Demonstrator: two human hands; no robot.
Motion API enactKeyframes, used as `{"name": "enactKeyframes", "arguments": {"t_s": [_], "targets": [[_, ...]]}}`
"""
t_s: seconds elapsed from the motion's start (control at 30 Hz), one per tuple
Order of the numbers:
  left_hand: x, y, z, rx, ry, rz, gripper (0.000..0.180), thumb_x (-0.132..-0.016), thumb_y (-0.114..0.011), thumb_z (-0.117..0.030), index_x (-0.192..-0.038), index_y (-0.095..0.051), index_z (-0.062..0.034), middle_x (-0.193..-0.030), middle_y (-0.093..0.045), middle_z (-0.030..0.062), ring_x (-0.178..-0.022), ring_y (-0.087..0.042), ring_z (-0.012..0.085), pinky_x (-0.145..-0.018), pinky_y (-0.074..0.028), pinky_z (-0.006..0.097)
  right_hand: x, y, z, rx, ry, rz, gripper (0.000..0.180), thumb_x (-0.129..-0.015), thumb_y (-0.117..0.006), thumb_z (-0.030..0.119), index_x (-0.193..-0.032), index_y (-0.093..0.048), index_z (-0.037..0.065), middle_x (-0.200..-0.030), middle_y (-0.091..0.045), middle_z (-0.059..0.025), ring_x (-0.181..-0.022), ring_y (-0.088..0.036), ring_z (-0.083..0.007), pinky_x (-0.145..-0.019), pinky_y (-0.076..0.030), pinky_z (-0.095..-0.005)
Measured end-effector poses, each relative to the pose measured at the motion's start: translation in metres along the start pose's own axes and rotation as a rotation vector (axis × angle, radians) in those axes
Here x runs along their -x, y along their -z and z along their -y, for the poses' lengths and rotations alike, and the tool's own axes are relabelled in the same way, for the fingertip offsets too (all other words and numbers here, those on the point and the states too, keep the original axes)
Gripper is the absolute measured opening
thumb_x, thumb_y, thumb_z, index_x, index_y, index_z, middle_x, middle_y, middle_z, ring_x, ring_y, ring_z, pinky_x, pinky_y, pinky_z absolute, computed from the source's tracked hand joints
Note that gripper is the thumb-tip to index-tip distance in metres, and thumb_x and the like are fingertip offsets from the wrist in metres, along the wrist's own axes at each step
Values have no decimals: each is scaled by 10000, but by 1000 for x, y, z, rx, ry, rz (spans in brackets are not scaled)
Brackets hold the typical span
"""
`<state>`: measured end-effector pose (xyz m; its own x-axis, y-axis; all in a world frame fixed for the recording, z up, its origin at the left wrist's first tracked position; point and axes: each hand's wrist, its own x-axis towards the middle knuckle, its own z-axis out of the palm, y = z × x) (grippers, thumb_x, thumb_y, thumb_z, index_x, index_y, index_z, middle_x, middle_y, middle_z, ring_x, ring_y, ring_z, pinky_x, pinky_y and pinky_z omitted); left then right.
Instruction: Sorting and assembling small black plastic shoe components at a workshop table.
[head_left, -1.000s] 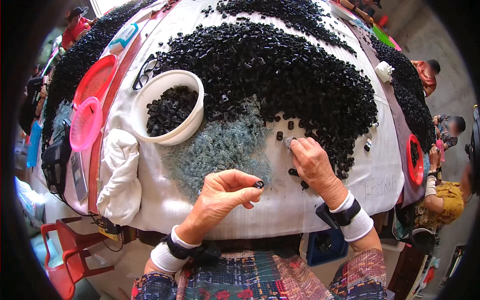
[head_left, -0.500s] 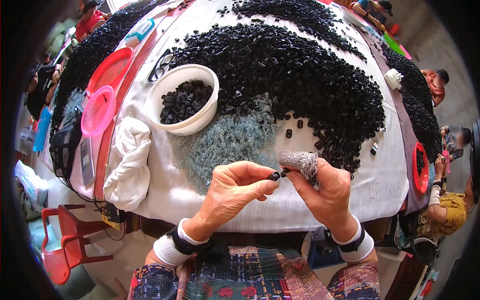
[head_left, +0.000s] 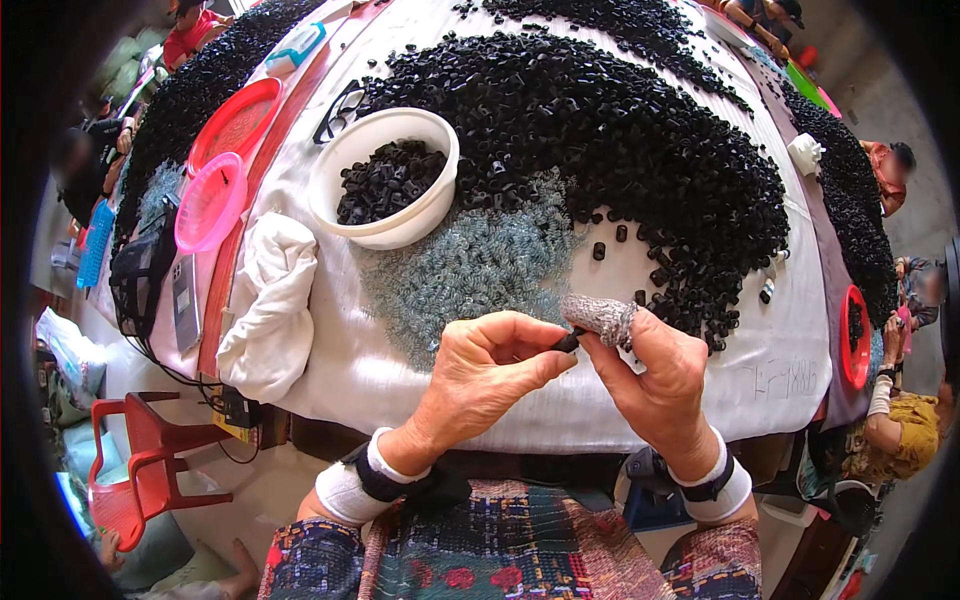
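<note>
My left hand (head_left: 490, 372) is closed, thumb and forefinger pinching a small black plastic barrel piece (head_left: 568, 343). Against it come the fingertips of my right hand (head_left: 655, 375), closed on a second tiny black piece that is mostly hidden. A grey knitted cover (head_left: 598, 316) wraps the right forefinger. Both hands meet above the white cloth, just in front of a heap of small metal springs (head_left: 470, 265). Behind the springs spreads a large pile of black plastic pieces (head_left: 620, 130). A white bowl (head_left: 400, 234) holding more black pieces stands left of the pile.
Left of the bowl lie eyeglasses (head_left: 338, 112), a crumpled white cloth (head_left: 268, 310), a phone (head_left: 186, 303), a pink basket (head_left: 210, 205) and a red one (head_left: 270, 95). A red chair (head_left: 150, 455) stands at lower left. Several people sit around the table.
My hands have come together, and the two black pieces, with a small gap between them before, now touch or overlap. The whole view has shifted slightly.
</note>
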<state>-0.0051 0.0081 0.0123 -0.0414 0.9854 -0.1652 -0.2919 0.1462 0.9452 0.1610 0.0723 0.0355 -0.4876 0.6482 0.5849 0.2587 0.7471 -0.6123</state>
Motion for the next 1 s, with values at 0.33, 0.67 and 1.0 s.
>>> {"name": "enactKeyframes", "arguments": {"t_s": [0.33, 0.67, 1.0], "targets": [[-4, 3, 9, 11, 13, -16, 210, -828, -740, -113, -980, -684, 21, -817, -687, 39, -703, -610, 58, -618, -508, 195, 3, -5, -2, 60, 10, 67, 211, -673, -694, -87, -858, -617, -24, -721, -589, -142, -635, -597, -296, -548, -485, -362], [-13, 4, 18, 51, 86, -43, 148, -849, -684, -58, -963, -653, 32, -816, -682, 83, -677, -638, 114, -627, -537, 250, 11, -13, -8, 80, -74, 140, 256, -676, -715, -35, -909, -609, -31, -792, -586, -157, -698, -582, -314, -600, -479, -382], [-18, 10, 12, 251, 186, 35, 119, -867, -635, -75, -930, -655, 24, -853, -675, 94, -761, -645, 143, -733, -526, 260, 11, -24, -13, -15, -84, 94, 482, -637, -808, 77, -1075, -627, -10, -959, -571, -130, -859, -563, -276, -723, -488, -350]]}}
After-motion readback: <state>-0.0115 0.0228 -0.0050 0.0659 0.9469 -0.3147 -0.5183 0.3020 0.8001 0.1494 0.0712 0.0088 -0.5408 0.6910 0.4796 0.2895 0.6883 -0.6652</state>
